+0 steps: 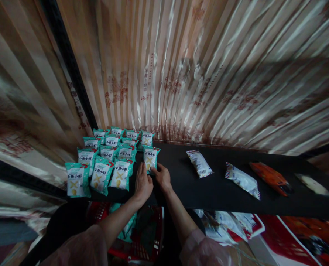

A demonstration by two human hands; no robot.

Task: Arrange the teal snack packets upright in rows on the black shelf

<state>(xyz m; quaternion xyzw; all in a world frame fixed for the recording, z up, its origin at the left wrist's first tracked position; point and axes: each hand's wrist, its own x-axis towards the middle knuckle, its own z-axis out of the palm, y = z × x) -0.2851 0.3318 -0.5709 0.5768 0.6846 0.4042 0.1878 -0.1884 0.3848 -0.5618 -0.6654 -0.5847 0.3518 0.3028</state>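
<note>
your left hand (144, 183), fingers pressed together, touches a teal-and-white snack packet (150, 157) — your right hand (163, 178) thumbs its corner, pinch unclear.

Dim overall; glare streaks the striped plastic sheeting (131, 59), shadowed at upper right. Lettering on the teal snack packets (150, 157) is legible; the orange packet (269, 176) looks soft, and wide-angle distortion stretches the edges.
</note>
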